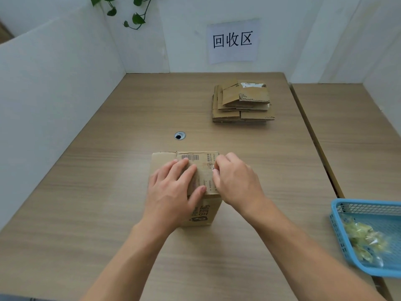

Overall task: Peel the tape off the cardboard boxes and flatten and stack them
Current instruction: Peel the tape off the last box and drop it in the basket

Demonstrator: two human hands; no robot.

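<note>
We've got the cardboard box (191, 181) mid-bench (108, 192), right in front of us, long axis running away twd the flattened stack (242, 103). Left hand (173, 187) lies flat, fingers spread, pinning the top. Right hand (236, 181) is at the box's right edge, fingertips pinched on what looks like a tape end (213, 169), so that hand's nearer for the pull.

Left hand (173, 187) lies flat, fingers spread; right hand (234, 181) beside it has fingertips pinched together.

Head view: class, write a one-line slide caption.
Left hand steadies a cardboard box while right hand picks at its tape.
</note>
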